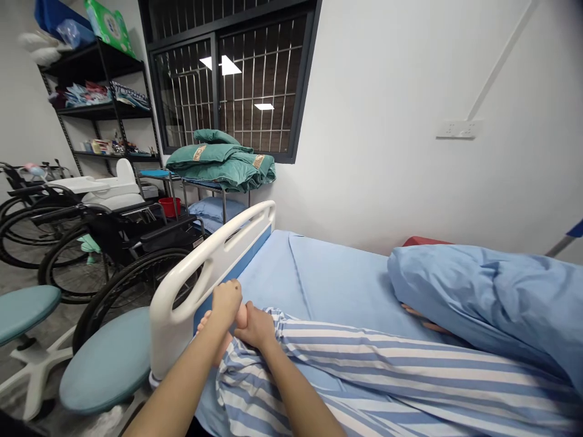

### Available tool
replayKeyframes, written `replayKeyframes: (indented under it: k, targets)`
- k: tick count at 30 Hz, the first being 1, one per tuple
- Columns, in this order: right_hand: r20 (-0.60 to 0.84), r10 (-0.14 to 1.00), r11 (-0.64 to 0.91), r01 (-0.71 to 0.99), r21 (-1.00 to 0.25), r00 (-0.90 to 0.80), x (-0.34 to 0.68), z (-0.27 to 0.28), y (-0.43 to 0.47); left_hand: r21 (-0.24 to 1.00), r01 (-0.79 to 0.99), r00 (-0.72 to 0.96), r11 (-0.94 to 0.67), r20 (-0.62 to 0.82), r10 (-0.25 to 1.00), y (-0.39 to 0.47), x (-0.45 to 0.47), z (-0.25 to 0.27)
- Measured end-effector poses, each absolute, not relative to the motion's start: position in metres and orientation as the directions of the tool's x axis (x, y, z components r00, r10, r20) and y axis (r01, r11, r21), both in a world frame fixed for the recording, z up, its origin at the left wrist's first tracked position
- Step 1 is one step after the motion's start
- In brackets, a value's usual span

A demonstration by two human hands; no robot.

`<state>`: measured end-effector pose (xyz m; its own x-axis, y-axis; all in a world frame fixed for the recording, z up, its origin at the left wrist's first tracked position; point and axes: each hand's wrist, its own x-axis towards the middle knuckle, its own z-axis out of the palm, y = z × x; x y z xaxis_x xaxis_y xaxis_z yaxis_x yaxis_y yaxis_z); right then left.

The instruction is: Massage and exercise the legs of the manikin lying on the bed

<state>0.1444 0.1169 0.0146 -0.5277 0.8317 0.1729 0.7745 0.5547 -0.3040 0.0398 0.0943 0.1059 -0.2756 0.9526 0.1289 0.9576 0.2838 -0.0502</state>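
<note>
A bare foot (241, 316) of someone lying in striped trousers (364, 349) is raised slightly at the foot end of the bed. My left hand (226, 298) is closed over its upper part. Lower down, about the ankle, my right hand (257, 325) is wrapped by the trouser hem. Toes and skin of what looks like the other foot (222, 351) show partly behind my left forearm. Both hands are beside the white footboard (175, 309). My fingers hide much of the held foot.
A blue sheet (337, 273) covers the bed; a blue quilt (483, 297) lies over the person's upper part. Left of the footboard stand a wheelchair (132, 279) and round stools (109, 358). Green folded quilts (223, 159) are stacked beneath the window, near a black shelf (104, 109).
</note>
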Motion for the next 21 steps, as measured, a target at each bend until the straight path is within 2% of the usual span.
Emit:
replayKeyframes:
  k: [3,8,14,19,21]
  targets:
    - [0.151,0.835,0.548,0.774,-0.316,-0.529,0.145,0.018,0.115,-0.112,0.950,-0.269,0.291,0.181,0.946,0.088,0.041,0.107]
    - [0.139,0.838,0.541,0.773,-0.331,-0.527,0.147,0.021,0.113,-0.164,0.956,-0.233,0.243,0.077,0.969,0.085,0.046,0.121]
    - [0.176,0.834,0.549,0.761,-0.346,-0.522,0.147,0.015,0.113,-0.207,0.938,-0.285,0.278,-0.005,0.958,0.103,0.064,0.122]
    - [0.172,0.843,0.536,0.764,-0.359,-0.510,0.146,0.011,0.117,-0.413,0.878,-0.317,0.240,-0.128,0.940,0.125,0.065,0.108]
    - [0.163,0.845,0.532,0.767,-0.357,-0.510,0.146,0.011,0.119,-0.386,0.893,-0.300,0.230,-0.133,0.945,0.132,0.061,0.103]
